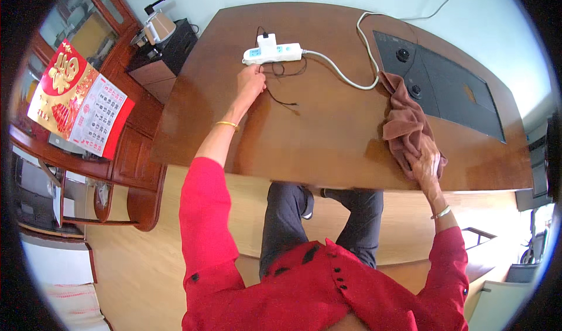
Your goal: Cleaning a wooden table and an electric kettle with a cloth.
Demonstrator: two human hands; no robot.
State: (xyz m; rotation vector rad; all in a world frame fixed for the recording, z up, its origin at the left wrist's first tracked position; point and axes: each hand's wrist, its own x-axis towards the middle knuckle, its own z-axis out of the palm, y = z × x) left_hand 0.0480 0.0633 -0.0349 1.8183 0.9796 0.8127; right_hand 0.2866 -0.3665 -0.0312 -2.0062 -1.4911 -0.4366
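Observation:
A white power strip (290, 52) lies on the brown wooden table (328, 137) with a white charger (267, 45) plugged into it. My left hand (252, 81) is closed at the near left end of the strip, where a thin black cable (280, 101) passes at the fingers and trails off to the right; the fingertips are partly hidden. To the right, my right hand (426, 158) grips the lower end of a brown cloth (404, 117), which lies bunched and stretched away from me on the tabletop.
A white cord (342, 76) curves from the strip toward the wall. Set into the table's right side is a dark panel with two knobs (402, 55). A kettle (159, 26) stands on a dark cabinet at left, near a red and gold calendar (76, 99).

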